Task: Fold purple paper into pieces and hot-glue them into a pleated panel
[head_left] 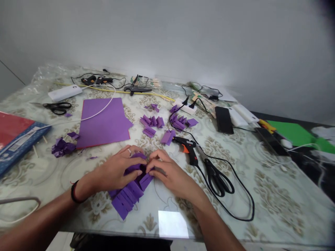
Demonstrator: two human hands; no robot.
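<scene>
A purple folded-paper piece (128,195), made of several pleated strips, lies on the table in front of me. My left hand (123,169) rests over its upper part, thumb and fingers closed on the paper. From the other side my right hand (163,170) pinches the piece's upper right end, its fingertips close to the left ones. The paper between the fingertips is partly hidden. Beyond my right hand lies a black glue gun (187,146) with an orange trigger, its nozzle near a small folded purple piece (168,137). Black-handled scissors (218,177) lie beside it.
Purple sheets (102,122) and crumpled purple scraps (62,147) lie to the left. More folded pieces (151,121) sit ahead. A white power strip (185,106) feeds the looping black cord. Phones (224,120) lie at right, other scissors (56,107) at left, pliers-like cutters (137,90) behind.
</scene>
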